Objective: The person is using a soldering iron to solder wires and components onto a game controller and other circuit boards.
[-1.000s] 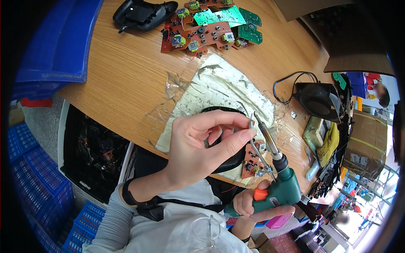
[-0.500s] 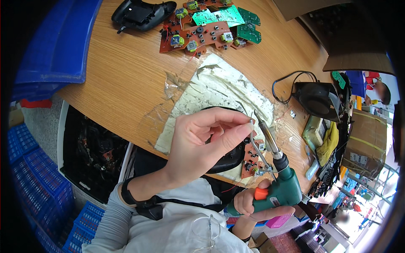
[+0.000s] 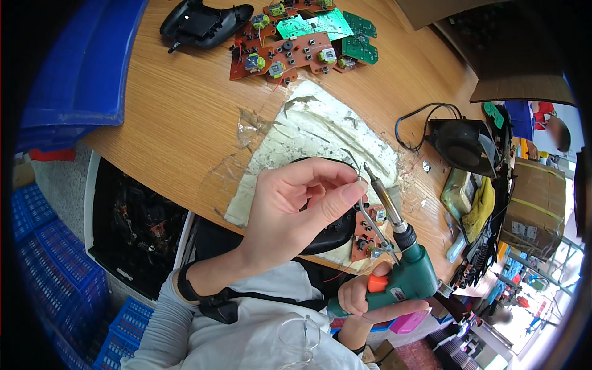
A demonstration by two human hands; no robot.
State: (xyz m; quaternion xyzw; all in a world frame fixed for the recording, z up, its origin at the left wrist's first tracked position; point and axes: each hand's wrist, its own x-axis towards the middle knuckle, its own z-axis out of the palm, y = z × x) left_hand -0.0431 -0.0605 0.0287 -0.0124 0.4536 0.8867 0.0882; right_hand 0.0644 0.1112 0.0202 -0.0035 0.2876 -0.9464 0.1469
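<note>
Head view, two hands (image 3: 280,216), one soldering gun (image 3: 414,276) (green)

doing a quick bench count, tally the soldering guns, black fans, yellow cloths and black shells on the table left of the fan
soldering gun: 1
black fan: 1
yellow cloth: 1
black shells: 2 (upper shell, lower shell partly hidden by the left hand)
total: 5
</note>
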